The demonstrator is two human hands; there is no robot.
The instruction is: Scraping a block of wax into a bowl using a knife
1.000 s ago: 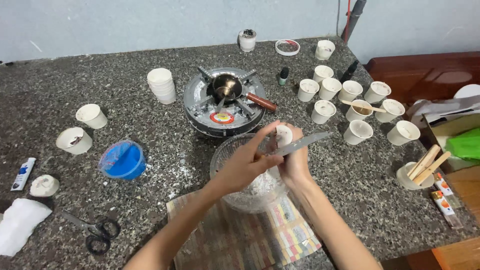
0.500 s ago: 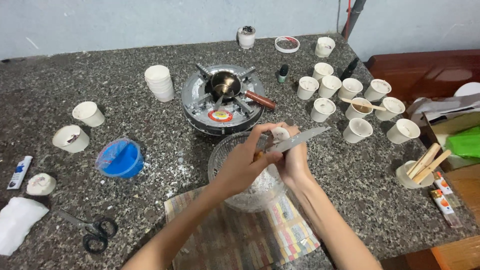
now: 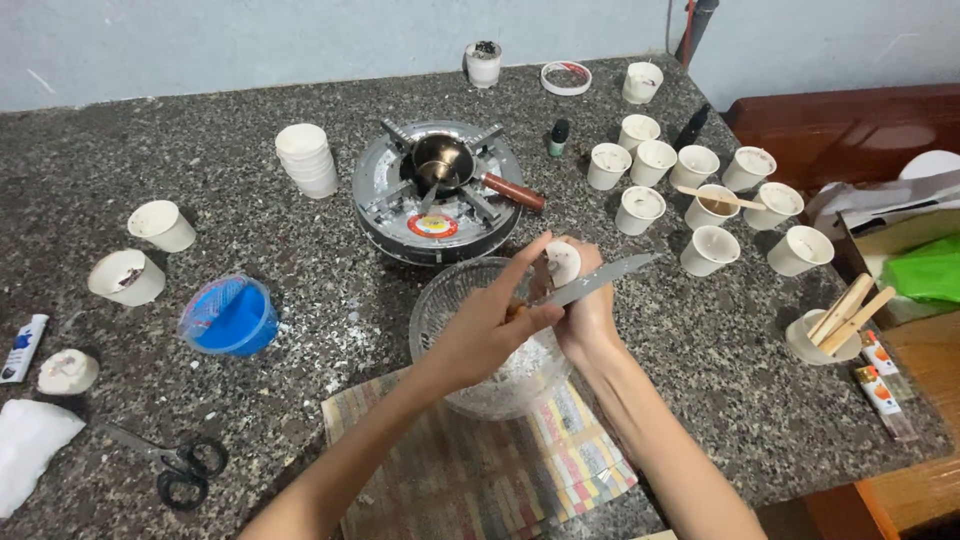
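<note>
My left hand (image 3: 485, 335) grips the handle of a knife (image 3: 600, 282), its grey blade pointing right. My right hand (image 3: 590, 318) holds a small round white wax piece (image 3: 563, 264) against the blade. Both hands hover over a clear glass bowl (image 3: 430, 310) that has white shavings (image 3: 510, 378) in it. The bowl stands on a striped mat (image 3: 480, 470) at the near edge of a speckled stone counter.
Behind the bowl sits a small round stove with a little pan (image 3: 437, 165). Several white cups (image 3: 650, 205) cluster at the right, one cup holding wooden sticks (image 3: 825, 335). A cup stack (image 3: 306, 158), blue container (image 3: 230, 317) and scissors (image 3: 180, 468) lie to the left.
Both hands stay over the bowl with the knife and wax piece; only slight shifts of the hands and the view.
</note>
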